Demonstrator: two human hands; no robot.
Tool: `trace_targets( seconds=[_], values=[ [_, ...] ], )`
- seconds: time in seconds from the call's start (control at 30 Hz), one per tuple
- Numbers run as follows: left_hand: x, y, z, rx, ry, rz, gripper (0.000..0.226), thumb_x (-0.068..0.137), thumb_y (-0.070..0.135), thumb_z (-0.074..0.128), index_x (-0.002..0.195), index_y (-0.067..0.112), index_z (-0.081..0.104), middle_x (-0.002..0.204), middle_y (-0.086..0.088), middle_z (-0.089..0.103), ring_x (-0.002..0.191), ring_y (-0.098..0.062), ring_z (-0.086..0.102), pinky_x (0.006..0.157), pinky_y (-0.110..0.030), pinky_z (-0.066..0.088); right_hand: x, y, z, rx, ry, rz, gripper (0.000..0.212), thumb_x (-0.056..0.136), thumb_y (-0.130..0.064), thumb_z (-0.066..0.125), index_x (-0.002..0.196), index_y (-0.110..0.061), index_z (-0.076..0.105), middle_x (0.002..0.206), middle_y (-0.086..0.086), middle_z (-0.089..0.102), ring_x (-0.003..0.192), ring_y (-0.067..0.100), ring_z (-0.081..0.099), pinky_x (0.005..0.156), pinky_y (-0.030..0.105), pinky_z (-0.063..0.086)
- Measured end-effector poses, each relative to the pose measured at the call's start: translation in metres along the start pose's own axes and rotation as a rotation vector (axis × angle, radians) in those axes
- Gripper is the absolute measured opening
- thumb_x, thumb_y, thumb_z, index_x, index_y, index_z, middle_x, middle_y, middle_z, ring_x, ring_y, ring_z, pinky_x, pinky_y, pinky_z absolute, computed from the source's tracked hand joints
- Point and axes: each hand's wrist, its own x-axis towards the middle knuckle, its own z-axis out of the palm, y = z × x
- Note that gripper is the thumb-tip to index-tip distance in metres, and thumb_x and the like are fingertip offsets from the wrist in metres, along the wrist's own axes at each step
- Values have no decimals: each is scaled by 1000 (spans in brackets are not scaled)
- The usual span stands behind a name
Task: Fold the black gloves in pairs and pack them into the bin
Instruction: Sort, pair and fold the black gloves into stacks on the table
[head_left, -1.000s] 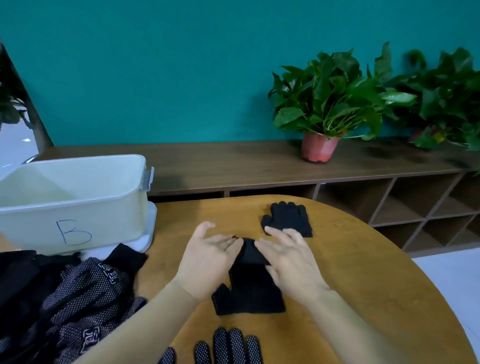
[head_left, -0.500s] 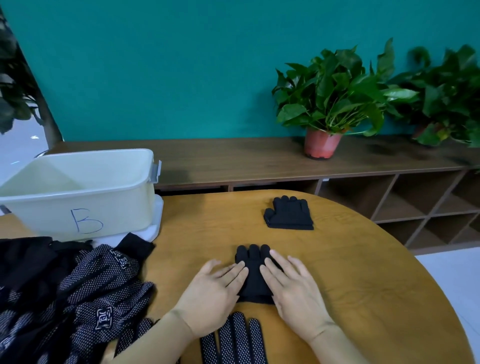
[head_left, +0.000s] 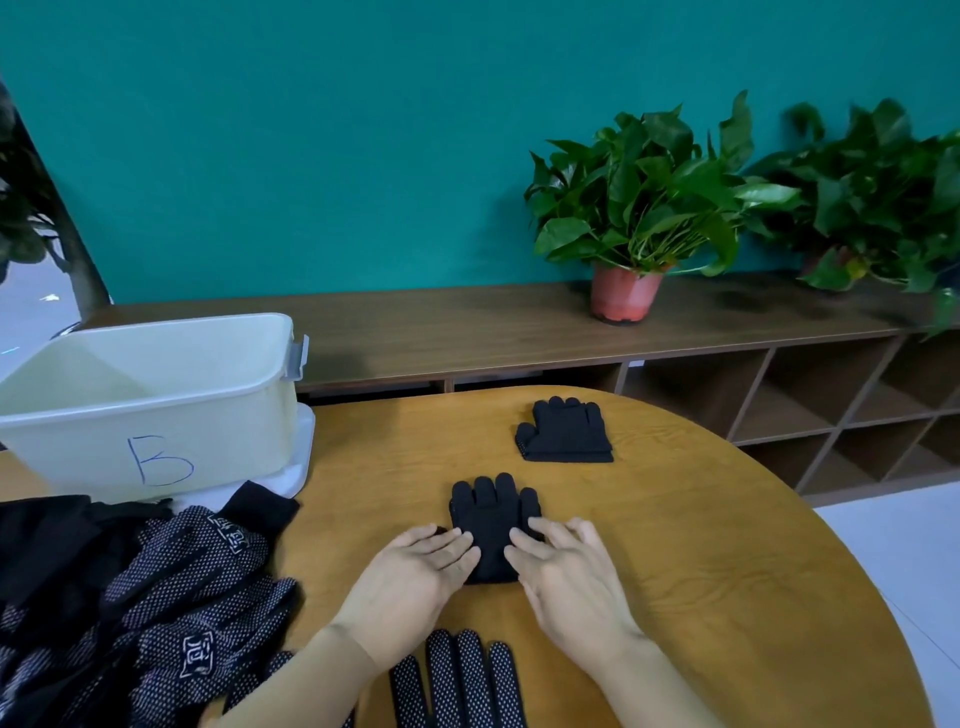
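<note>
Folded black glove pair (head_left: 491, 519), frame centre, compact; left hand (head_left: 410, 577) and right hand (head_left: 566, 577) press it flat, fingers (head_left: 452, 545) straight, released; bin (head_left: 218, 415), frame left, marked blue "B".

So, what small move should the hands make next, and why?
Probably pinch the folded pair and lift it toward the bin: left hand and right hand lie flat on it, it looks folded, and the bin stands open at the left.

To your left, the pale bin (head_left: 223, 441) carries a single letter "B", handwritten in blue on the wall facing you. The dotted gloves (head_left: 197, 587) heaped below it bear small white framed marks, too blurred for you to read.
</note>
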Motion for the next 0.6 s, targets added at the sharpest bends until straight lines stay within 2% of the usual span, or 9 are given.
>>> trace_targets(
  seconds=[0.13, 0.2, 0.27, 0.3, 0.4, 0.43, 0.5, 0.57, 0.6],
  values=[
    [23, -29, 7, -1, -79, -99, 63, 48, 27, 96, 108, 23, 78, 114, 6, 73, 106, -4, 68, 92, -28, 54, 43, 12, 16, 11, -21, 23, 26, 60, -26, 93, 80, -30, 78, 97, -11, 76, 109, 16, 68, 87, 37, 55],
    [37, -49, 17, -6, -58, -169, 62, 48, 27, 97, 107, 23, 78, 113, 5, 74, 104, -3, 68, 97, -24, 49, 67, 18, 22, 14, -70, 21, 26, 69, -25, 88, 93, -28, 79, 107, -7, 75, 124, 20, 59, 100, 44, 48],
    [53, -69, 25, -3, -75, -241, 66, 47, 24, 98, 110, 22, 77, 116, 2, 73, 106, -4, 68, 102, -22, 42, 90, 25, 26, 44, -141, 18, 29, 92, -23, 67, 121, -23, 70, 135, -1, 62, 147, 24, 29, 118, 51, 17],
    [61, -77, 26, -25, -94, -282, 66, 56, 22, 95, 118, 22, 73, 125, 0, 69, 114, -6, 65, 106, -24, 35, 101, 30, 28, 76, -171, 43, 34, 99, -24, 56, 132, -24, 62, 147, 2, 51, 152, 25, 10, 120, 52, 0],
    [86, -91, 28, -29, -39, -228, 54, 99, 16, 56, 151, 20, 40, 162, -2, 24, 147, -12, 30, 121, -25, 16, 120, 48, 36, 167, -210, 156, 42, 103, -32, 48, 145, -39, 44, 163, -1, 18, 150, 24, -19, 115, 54, -21],
    [93, -92, 28, -83, -11, -247, 53, 101, 18, 55, 152, 20, 39, 162, 0, 22, 146, -12, 31, 120, -24, 24, 121, 55, 41, 224, -229, 197, 44, 103, -34, 49, 145, -44, 41, 164, -4, 12, 149, 22, -22, 115, 54, -23],
    [104, -95, 30, -117, 72, -268, 52, 86, 23, 78, 136, 21, 61, 148, 0, 48, 126, -10, 58, 97, -22, 51, 119, 69, 47, 311, -256, 240, 48, 102, -36, 49, 146, -49, 36, 165, -6, 10, 150, 17, -18, 116, 53, -21],
    [114, -90, 28, -208, 94, -280, 54, 72, 25, 90, 122, 21, 71, 135, 0, 62, 110, -9, 68, 81, -21, 57, 115, 82, 51, 319, -265, 242, 48, 102, -37, 48, 146, -51, 34, 164, -7, 14, 151, 13, -14, 118, 51, -19],
    [118, -87, 26, -214, 67, -285, 53, 80, 24, 84, 130, 21, 66, 142, 2, 55, 118, -8, 63, 88, -20, 55, 115, 88, 51, 318, -260, 243, 47, 103, -36, 48, 145, -51, 34, 164, -8, 16, 151, 12, -12, 118, 50, -19]
  ],
)
